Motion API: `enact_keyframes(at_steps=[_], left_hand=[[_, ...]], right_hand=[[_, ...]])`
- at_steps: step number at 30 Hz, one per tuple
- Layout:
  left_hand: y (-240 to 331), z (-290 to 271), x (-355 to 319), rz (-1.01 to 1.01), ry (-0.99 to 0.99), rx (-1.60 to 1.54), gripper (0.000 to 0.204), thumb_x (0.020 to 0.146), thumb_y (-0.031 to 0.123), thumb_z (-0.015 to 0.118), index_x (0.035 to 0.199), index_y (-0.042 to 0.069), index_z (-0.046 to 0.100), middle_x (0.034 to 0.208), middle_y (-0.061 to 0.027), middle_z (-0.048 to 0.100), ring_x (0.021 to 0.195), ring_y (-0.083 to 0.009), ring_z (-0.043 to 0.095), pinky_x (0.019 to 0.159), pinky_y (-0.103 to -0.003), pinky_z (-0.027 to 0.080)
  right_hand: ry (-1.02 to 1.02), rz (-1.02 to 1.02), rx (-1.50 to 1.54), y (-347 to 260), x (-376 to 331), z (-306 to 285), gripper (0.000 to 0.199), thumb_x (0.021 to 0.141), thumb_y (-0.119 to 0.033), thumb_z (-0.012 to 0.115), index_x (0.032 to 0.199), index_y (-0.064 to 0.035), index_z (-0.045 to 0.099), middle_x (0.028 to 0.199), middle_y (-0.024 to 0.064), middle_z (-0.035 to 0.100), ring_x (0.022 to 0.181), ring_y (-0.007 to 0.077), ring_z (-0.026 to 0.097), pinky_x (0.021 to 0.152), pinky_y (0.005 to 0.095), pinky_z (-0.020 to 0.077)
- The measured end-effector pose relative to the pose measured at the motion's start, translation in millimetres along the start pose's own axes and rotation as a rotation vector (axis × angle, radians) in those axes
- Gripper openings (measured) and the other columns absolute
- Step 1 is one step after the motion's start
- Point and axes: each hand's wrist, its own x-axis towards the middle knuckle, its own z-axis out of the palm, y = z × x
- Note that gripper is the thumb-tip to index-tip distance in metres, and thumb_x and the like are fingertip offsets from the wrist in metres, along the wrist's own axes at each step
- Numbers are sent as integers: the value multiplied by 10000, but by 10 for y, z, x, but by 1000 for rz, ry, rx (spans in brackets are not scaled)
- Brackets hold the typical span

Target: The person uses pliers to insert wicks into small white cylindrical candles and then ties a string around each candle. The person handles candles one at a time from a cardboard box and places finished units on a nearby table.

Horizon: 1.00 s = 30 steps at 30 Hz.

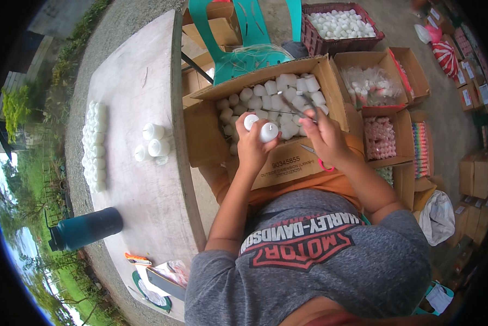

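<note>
Two short white candles (268, 132) are gripped in my left hand (251, 150), their tops facing up and a wick showing on the nearer one. Closed round a dark metal tool with two slim arms (295, 106), my right hand (326, 140) is just to the right of the candles; the tool's exact kind is unclear. Both hands are over the near side of an open cardboard box (216, 89) heaped with white candles (268, 101). Pink-handled scissors (325, 165) lie by the box's near flap, below my right hand.
On the pale table (140, 92) to the left stand a small group of candles (158, 147), a long row of candles (95, 146) and a dark teal bottle (89, 228). A green chair (249, 57), a candle-filled crate (342, 43) and more cartons (388, 136) surround the box.
</note>
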Motion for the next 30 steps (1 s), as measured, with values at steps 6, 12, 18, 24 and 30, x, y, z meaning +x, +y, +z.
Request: enact_keyframes(at_steps=[6,12,18,24,30], left_hand=[[110,-6,17,120,101,119,506,575,237,835,983,121,561,1240,-161,385,897,-351,584,667,-406,525],[168,-46,17,164,129,152,520,569,235,837,983,116,545,1243,-165,378,936,-356,565,678,-412,523],[240,-76,-5,151,137,200,523,571,232,840,947,64,516,1261,-179,369,1000,-373,531,703,-421,513],[231,-71,-25,191,181,204,544,566,228,839,976,65,520,1272,-185,348,990,-381,532,695,-422,509],[259,-96,-36,175,193,186,500,609,208,827,998,87,537,1261,-181,347,1008,-374,519,719,-420,502]], right_hand=[[-75,-47,-185,-26,-159,182,184,926,-172,517,950,7,485,549,169,548,505,357,585,434,429,421],[7,-197,-261,-76,-288,212,199,917,-179,532,970,8,493,554,166,553,492,356,577,424,417,429],[14,-117,-177,-124,-328,218,213,914,-183,532,960,21,493,556,177,558,506,356,590,432,419,441],[51,-58,-55,-93,-366,231,243,919,-179,522,911,64,502,556,187,556,491,346,581,432,425,430],[115,-149,87,-5,-351,244,211,921,-172,515,963,34,494,539,157,537,477,322,578,418,412,416]])
